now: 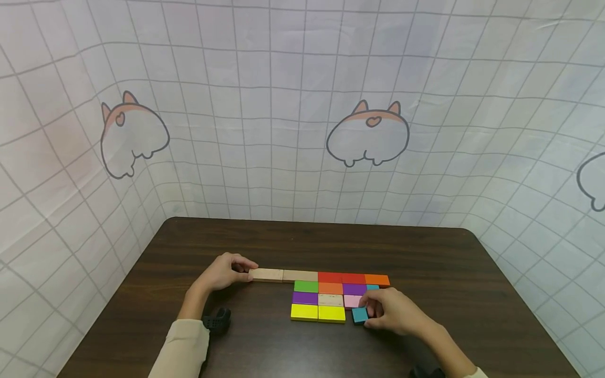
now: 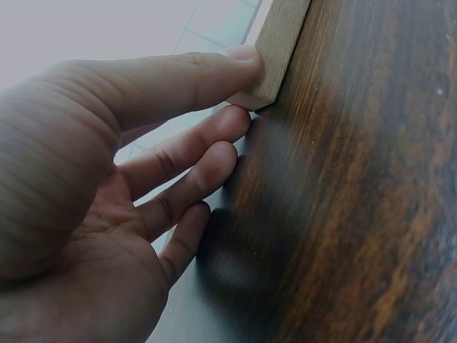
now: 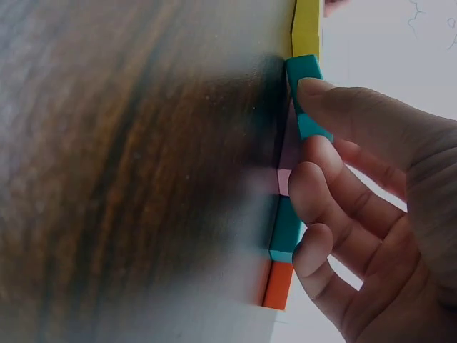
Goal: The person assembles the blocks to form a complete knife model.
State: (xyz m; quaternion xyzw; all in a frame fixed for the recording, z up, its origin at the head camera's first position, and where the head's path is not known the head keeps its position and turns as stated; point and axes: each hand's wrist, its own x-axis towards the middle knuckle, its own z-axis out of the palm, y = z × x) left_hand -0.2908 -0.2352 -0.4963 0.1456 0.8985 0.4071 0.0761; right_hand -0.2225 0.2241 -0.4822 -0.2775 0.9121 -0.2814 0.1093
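Note:
My left hand [image 1: 227, 272] pinches the outer end of a plain wooden block [image 1: 266, 275] at the left of a row. In the left wrist view the thumb presses the side of this wooden block [image 2: 275, 61]; the index finger is largely hidden behind it. Between the thumb and fingers of my right hand [image 1: 396, 311] is a teal block [image 1: 360, 315], at the near right of the colored blocks. The right wrist view shows the teal block [image 3: 303, 69] slightly angled beside a yellow block [image 3: 307, 28], the thumb on it.
A second wooden block [image 1: 300, 276], red blocks [image 1: 330, 277] and an orange block [image 1: 377, 280] continue the far row. Nearer lie green [image 1: 306, 286], purple [image 1: 305, 297], pink [image 1: 352, 301] and yellow blocks [image 1: 304, 312]. All rest on a dark wooden table [image 1: 264, 346] before a grid-patterned curtain [image 1: 264, 131].

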